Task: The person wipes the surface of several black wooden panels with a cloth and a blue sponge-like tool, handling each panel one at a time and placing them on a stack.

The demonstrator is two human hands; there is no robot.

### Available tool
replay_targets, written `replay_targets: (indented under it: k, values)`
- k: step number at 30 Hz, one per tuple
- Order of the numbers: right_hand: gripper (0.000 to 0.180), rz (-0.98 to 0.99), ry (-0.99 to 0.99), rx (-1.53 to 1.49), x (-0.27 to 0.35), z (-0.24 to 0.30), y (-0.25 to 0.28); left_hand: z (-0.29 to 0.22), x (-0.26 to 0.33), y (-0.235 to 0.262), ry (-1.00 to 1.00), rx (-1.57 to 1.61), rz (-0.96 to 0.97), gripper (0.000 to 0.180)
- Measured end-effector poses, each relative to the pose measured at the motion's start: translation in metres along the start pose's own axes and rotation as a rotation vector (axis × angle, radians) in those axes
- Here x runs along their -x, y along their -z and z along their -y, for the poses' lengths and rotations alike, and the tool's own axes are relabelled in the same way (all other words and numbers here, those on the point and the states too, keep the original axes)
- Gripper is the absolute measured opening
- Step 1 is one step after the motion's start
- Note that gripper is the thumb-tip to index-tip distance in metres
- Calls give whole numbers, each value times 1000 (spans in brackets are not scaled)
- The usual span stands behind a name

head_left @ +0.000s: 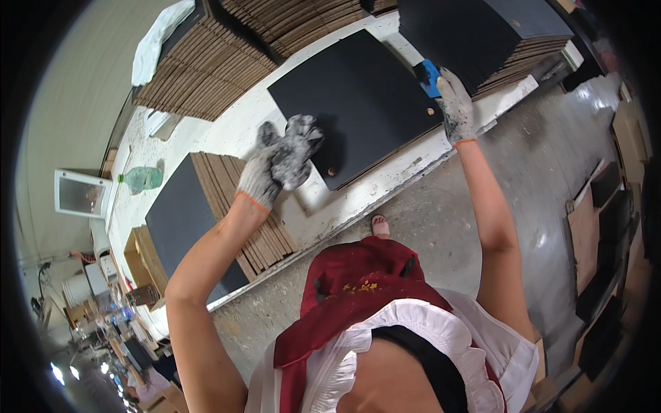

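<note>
A black flat board [358,103] lies on the white worktable [303,206] in front of me. My left hand [279,165], in a dirty grey knit glove, hovers at the board's near left corner with its fingers spread and holds nothing. My gloved right hand [456,107] grips a small blue scraper-like tool [428,77] at the board's right edge. Two small round brown spots show on the board near its front edge.
A stack of cardboard sheets topped with black boards [482,34] stands at the back right. More cardboard stacks [206,69] fill the back left, another pile [227,199] lies at the left. A green plastic bottle [141,179] lies on the table. Concrete floor lies below.
</note>
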State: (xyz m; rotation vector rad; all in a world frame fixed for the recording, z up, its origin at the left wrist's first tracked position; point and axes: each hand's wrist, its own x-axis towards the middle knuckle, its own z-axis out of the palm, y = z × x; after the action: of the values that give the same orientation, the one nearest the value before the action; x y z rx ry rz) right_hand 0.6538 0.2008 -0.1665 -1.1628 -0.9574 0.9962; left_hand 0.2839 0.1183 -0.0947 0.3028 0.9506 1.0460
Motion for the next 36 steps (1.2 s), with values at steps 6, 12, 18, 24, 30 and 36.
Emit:
replay_targets:
  k: [6, 12, 18, 24, 30, 36]
  values:
    - [47, -3, 41, 157, -1, 0, -3, 16, -1, -24, 58, -67, 22, 35]
    - [47, 2, 47, 143, 3, 0, -5, 25, 7, -44, -8, -215, -235, 21]
    - [50, -28, -1, 83, 9, 2, -13, 39, 12, -35, 1, -255, -154, 24]
    - [46, -135, 205, 28, -3, -19, 4, 33, 104, -27, 164, -743, 218, 41]
    - [55, -116, 258, -150, 84, 74, -38, -67, 204, 3, -448, -439, 65, 53]
    - [73, 272, 127, -138, 203, 118, -166, -100, 270, 113, -694, -2008, -21, 62]
